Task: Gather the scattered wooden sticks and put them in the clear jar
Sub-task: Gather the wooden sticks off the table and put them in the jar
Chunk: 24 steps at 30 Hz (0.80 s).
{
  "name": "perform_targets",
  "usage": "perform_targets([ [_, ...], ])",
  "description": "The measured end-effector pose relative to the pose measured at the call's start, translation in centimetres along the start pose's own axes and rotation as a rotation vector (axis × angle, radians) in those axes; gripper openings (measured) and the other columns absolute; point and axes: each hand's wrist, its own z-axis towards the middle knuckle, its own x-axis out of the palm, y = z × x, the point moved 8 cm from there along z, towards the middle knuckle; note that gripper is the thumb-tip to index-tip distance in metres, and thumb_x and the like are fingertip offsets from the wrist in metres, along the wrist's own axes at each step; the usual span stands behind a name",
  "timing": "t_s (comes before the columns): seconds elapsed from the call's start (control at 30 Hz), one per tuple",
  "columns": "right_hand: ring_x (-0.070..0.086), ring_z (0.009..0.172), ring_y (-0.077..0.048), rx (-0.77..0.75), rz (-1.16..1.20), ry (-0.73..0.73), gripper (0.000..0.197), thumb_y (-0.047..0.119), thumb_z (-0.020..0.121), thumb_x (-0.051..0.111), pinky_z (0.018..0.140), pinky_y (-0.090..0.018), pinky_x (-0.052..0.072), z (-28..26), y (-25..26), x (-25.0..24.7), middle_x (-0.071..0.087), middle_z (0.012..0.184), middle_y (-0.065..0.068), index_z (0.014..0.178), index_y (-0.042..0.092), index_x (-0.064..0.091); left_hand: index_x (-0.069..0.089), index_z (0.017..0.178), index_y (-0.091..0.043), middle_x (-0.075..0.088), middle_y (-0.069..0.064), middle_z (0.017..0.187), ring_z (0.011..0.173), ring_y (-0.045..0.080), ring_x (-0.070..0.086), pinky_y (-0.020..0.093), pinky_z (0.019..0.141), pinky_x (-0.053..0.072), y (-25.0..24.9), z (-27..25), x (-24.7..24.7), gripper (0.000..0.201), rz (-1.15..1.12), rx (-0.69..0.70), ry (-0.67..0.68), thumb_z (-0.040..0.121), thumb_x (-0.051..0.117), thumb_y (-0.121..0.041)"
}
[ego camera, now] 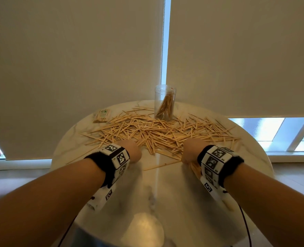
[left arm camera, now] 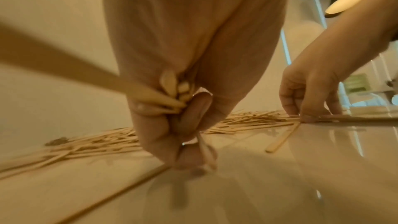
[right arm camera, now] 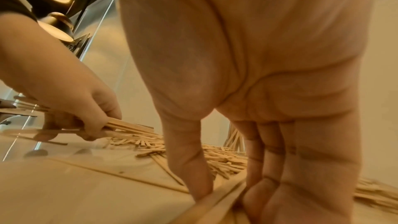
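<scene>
Your left forearm reaches in from the lower left, wrist bent down, and your left hand point(ego camera: 132, 151) sits at the near edge of the wooden sticks point(ego camera: 158, 132) spread across the round marble table point(ego camera: 165, 193). From the left wrist view its fingers point(left arm camera: 150, 111) are curled tight round a small bundle of sticks point(left arm camera: 170, 94), with the fingertips down on the tabletop. Behind the pile, near the far rim, the clear jar point(ego camera: 165, 102) stands upright with a few sticks leaning inside; a small packet point(ego camera: 102, 115) lies to its left. Your right forearm comes in from the lower right, and your right hand point(ego camera: 190, 153) points down at the table, thumb point(right arm camera: 193, 168) and fingers pinching a few sticks point(right arm camera: 217, 200) against the surface.
</scene>
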Motion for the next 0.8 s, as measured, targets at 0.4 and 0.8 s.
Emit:
perform_targets([
  [0.4, 0.052, 0.083, -0.021, 0.02, -0.018, -0.052, 0.011, 0.017, 0.097, 0.051, 0.071, -0.027, 0.045, -0.3, 0.3, -0.1, 0.048, 0.074, -0.002, 0.095, 0.009, 0.059, 0.058, 0.115, 0.0, 0.069, 0.016, 0.1, 0.069, 0.026, 0.059, 0.038, 0.076, 0.059, 1.6, 0.1, 0.6, 0.041, -0.728, -0.069, 0.049, 0.105, 0.044, -0.038],
  [0.8, 0.074, 0.083, -0.029, 0.026, 0.606, -0.149, 0.019, 0.014, 0.088, 0.065, 0.078, -0.042, 0.062, 0.1, -1.9, -2.1, 0.076, 0.086, -0.014, 0.09, -0.002, 0.074, 0.051, 0.116, -0.001, 0.052, 0.01, 0.08, 0.06, 0.018, 0.045, 0.029, 0.052, 0.038, 1.4, 1.3, -0.3, 0.029, -1.144, -0.061, -0.099, 0.107, 0.036, -0.024],
])
